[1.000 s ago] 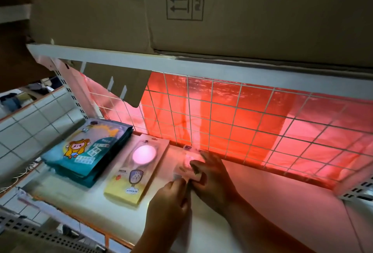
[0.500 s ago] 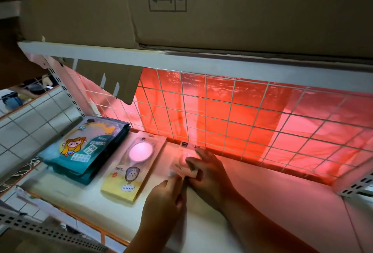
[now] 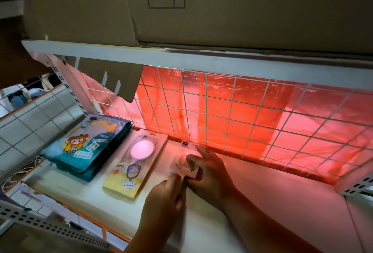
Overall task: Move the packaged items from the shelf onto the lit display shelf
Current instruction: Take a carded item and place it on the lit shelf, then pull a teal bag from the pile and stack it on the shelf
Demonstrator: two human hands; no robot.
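On the white lit display shelf (image 3: 272, 202) lies a small pale packaged item (image 3: 180, 164), flat, near the red-lit wire grid. My right hand (image 3: 207, 174) lies over its right side with fingers curled on it. My left hand (image 3: 163, 198) pinches its near edge with thumb and fingers. To the left lies a yellow package with a round mirror (image 3: 136, 164). Further left sits a stack of teal packets with a cartoon figure (image 3: 86, 148).
A white wire grid (image 3: 242, 115) backed by red-lit plastic closes the rear. Large cardboard boxes (image 3: 222, 6) sit on the shelf above, one flap (image 3: 109, 79) hanging down. A perforated upright (image 3: 357, 186) stands at right. Tiled floor and cables show at left.
Both hands stay on the small package. The view has shifted slightly, and the package sits a little closer to the yellow one.
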